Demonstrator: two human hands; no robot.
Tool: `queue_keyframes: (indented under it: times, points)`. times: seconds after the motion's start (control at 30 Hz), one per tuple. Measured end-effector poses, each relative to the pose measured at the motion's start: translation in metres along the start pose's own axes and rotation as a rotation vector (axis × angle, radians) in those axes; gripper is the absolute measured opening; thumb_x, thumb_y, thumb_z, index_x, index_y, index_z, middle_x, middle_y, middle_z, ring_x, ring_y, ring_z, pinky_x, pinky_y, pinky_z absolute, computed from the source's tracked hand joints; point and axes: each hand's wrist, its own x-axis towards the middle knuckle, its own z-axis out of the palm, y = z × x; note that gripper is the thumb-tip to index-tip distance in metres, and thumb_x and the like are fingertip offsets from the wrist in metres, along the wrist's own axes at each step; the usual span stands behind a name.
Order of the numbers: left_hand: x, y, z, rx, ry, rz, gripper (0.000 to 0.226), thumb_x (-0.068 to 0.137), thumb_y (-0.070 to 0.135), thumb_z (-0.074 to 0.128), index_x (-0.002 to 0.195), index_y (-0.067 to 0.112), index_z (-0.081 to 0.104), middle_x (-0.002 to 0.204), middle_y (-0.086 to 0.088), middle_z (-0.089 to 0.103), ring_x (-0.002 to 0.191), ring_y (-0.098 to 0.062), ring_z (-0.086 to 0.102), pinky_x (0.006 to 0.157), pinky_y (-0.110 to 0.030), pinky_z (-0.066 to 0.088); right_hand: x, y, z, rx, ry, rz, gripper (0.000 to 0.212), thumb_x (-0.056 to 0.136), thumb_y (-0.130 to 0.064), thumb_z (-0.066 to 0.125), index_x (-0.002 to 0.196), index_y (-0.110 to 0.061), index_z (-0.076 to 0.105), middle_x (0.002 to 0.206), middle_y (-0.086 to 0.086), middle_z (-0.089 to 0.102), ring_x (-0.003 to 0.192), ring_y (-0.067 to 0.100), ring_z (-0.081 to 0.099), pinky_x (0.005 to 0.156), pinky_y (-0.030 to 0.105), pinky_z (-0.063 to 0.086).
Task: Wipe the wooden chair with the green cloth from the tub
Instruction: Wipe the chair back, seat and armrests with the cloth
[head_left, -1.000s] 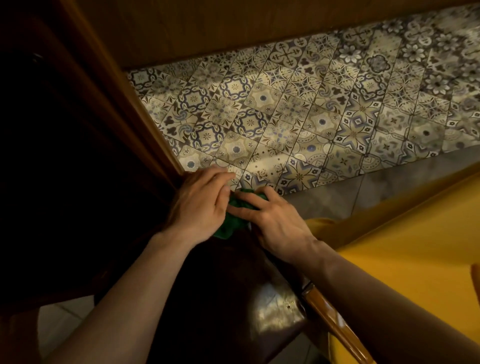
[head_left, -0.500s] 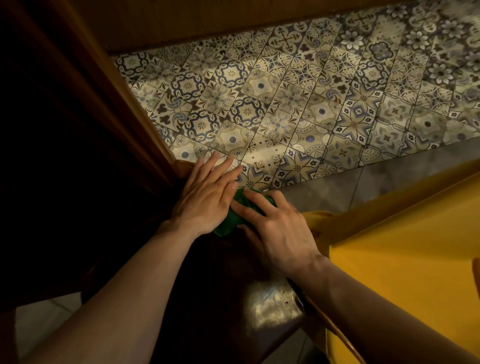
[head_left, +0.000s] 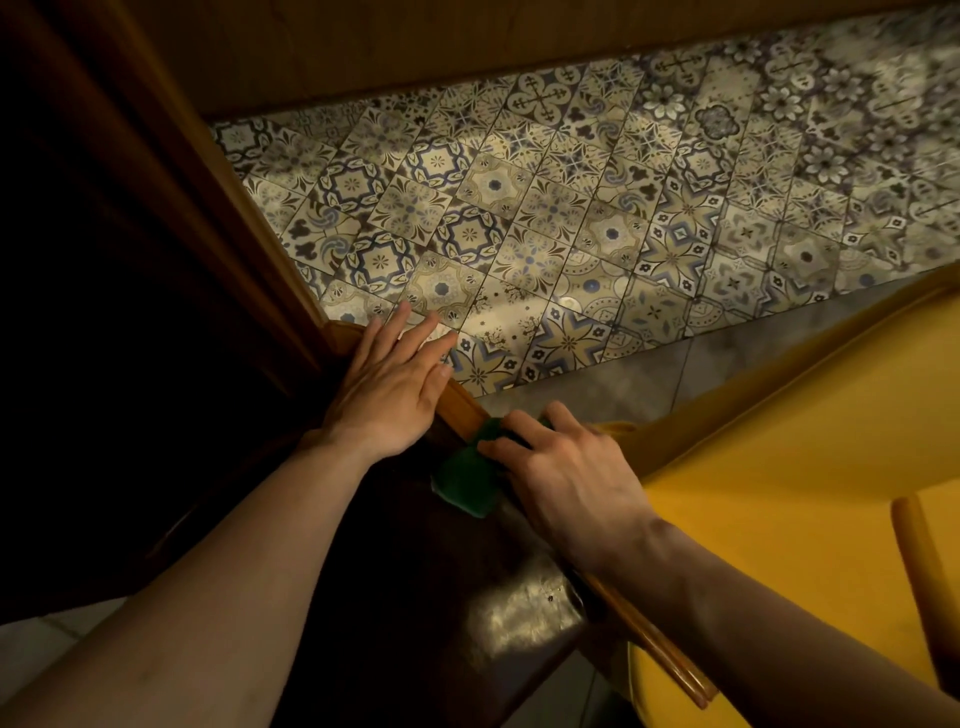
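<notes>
The wooden chair (head_left: 652, 642) fills the lower middle, with a dark glossy seat and a light wooden rail along its right edge. My right hand (head_left: 566, 478) presses the green cloth (head_left: 465, 480) onto that rail and the seat's edge. The fingers curl over the cloth, which is partly hidden under them. My left hand (head_left: 389, 384) lies flat on the far corner of the chair's frame, fingers spread, holding nothing. No tub is in view.
A patterned tiled floor (head_left: 597, 223) stretches ahead. A yellow cushioned surface (head_left: 789, 499) lies at the right, close to the chair. Dark wooden furniture (head_left: 171, 218) stands along the left. A wooden panel runs across the top.
My right hand has slid the green cloth toward me along the chair's right rail. My left hand has let go of the cloth and flattened on the far corner.
</notes>
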Motion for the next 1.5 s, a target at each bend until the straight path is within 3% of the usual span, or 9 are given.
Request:
queue_keyframes:
  times: [0.13,0.27,0.47,0.67,0.77,0.87,1.0,1.33,1.5]
  points:
    - [-0.003,0.007,-0.013,-0.069,-0.056,-0.012,0.051,0.105,0.04,0.018,0.153,0.025,0.03,0.166,0.006,0.01,0.15,-0.01,-0.015,0.12,-0.033,-0.014,-0.003,-0.008,-0.02,-0.071,-0.123,0.024,0.024,0.094,-0.026,0.06,0.118,-0.026,0.063,0.113,-0.001,0.057,0.099,0.028,0.053,0.058,0.035,0.036]
    - [-0.035,0.023,-0.02,-0.223,0.043,-0.03,0.049,0.105,0.034,0.026,0.15,0.02,0.038,0.163,0.004,0.022,0.15,-0.006,0.0,0.118,-0.022,-0.009,-0.012,-0.013,-0.037,-0.11,-0.187,0.059,0.025,0.099,-0.023,0.052,0.123,-0.024,0.06,0.123,-0.002,0.052,0.112,0.028,0.048,0.064,0.037,0.035]
    - [-0.078,0.059,-0.02,-0.252,0.102,0.027,0.049,0.105,0.034,0.026,0.152,0.023,0.034,0.16,0.009,0.028,0.148,0.0,0.006,0.119,-0.022,-0.004,-0.088,-0.003,-0.042,0.035,-0.111,0.174,0.033,0.099,-0.041,0.047,0.132,-0.038,0.051,0.128,-0.01,0.049,0.113,0.023,0.045,0.075,0.038,0.048]
    - [-0.088,0.115,-0.004,-0.204,0.09,0.207,0.049,0.105,0.034,0.03,0.152,0.022,0.034,0.159,0.008,0.031,0.149,-0.002,0.01,0.121,-0.023,-0.003,-0.169,-0.001,-0.014,0.081,-0.02,0.41,0.036,0.088,-0.049,0.057,0.124,-0.042,0.059,0.116,-0.012,0.061,0.096,0.022,0.053,0.06,0.035,0.052]
    - [-0.093,0.139,0.014,-0.121,0.036,0.334,0.051,0.105,0.036,0.028,0.153,0.018,0.032,0.161,0.003,0.028,0.15,-0.007,0.01,0.123,-0.031,0.004,-0.176,-0.005,0.006,0.06,0.026,0.436,0.041,0.084,-0.041,0.067,0.124,-0.038,0.061,0.118,-0.007,0.063,0.096,0.028,0.056,0.059,0.038,0.053]
    - [-0.095,0.157,0.032,-0.081,-0.028,0.416,0.055,0.104,0.038,0.022,0.154,0.016,0.029,0.163,0.001,0.022,0.151,-0.009,0.004,0.123,-0.034,0.004,-0.169,-0.01,0.03,0.016,0.0,0.433,0.055,0.084,-0.034,0.073,0.134,-0.041,0.052,0.13,-0.005,0.059,0.101,0.03,0.054,0.065,0.041,0.054]
    - [-0.096,0.161,0.051,-0.077,-0.076,0.4,0.054,0.105,0.037,0.017,0.154,0.017,0.028,0.163,0.001,0.022,0.151,-0.007,0.002,0.123,-0.032,0.001,-0.168,-0.011,0.049,0.022,0.021,0.457,0.065,0.085,-0.033,0.071,0.142,-0.041,0.043,0.139,-0.004,0.054,0.108,0.033,0.052,0.071,0.042,0.054]
    - [-0.095,0.156,0.049,-0.13,-0.159,0.451,0.061,0.098,0.04,0.016,0.154,0.017,0.028,0.163,0.005,0.022,0.15,-0.001,0.001,0.123,-0.031,0.001,-0.184,-0.005,0.056,-0.022,0.019,0.454,0.058,0.08,-0.034,0.075,0.135,-0.032,0.054,0.121,0.0,0.06,0.098,0.031,0.054,0.064,0.04,0.049]
    - [-0.096,0.157,0.05,-0.139,-0.168,0.444,0.065,0.092,0.034,0.018,0.155,0.017,0.026,0.163,0.003,0.019,0.15,-0.002,0.0,0.122,-0.029,-0.003,-0.206,-0.003,0.056,-0.057,0.03,0.429,0.057,0.08,-0.033,0.078,0.133,-0.028,0.057,0.121,0.003,0.062,0.094,0.033,0.057,0.062,0.043,0.05]
